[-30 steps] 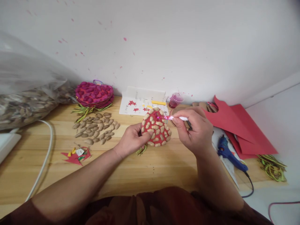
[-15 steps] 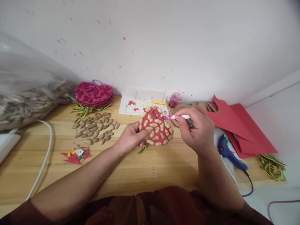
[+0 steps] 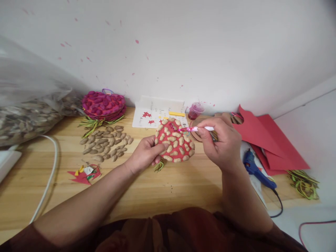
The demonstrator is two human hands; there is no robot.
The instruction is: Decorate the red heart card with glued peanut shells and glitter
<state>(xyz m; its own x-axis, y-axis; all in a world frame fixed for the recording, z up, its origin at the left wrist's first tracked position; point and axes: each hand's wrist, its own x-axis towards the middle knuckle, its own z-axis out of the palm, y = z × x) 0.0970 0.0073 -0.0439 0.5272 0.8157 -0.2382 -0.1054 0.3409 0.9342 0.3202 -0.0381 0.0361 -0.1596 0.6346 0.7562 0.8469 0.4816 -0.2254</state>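
Observation:
My left hand (image 3: pixel 145 154) grips the lower left edge of a red heart-shaped piece (image 3: pixel 174 144) covered with peanut shells, holding it tilted above the wooden table (image 3: pixel 162 189). My right hand (image 3: pixel 223 143) is closed round a thin white brush (image 3: pixel 201 129) whose pink-stained tip touches the upper part of the heart. A few shells near the tip carry pink paint. Green strands (image 3: pixel 159 166) hang from the bottom of the piece.
Loose peanut shells (image 3: pixel 105 143) lie left, behind them a stack of pink-painted hearts (image 3: pixel 103 105). A small paint cup (image 3: pixel 194 111) and paper sheet (image 3: pixel 157 113) stand by the wall. Blue glue gun (image 3: pixel 256 169), red paper (image 3: pixel 267 140), plastic bag of shells (image 3: pixel 28 112), white cable (image 3: pixel 49 171).
The heart piece has turned slightly and shifted a little left and down in my left hand. The brush tip has moved a short way right along its upper shells.

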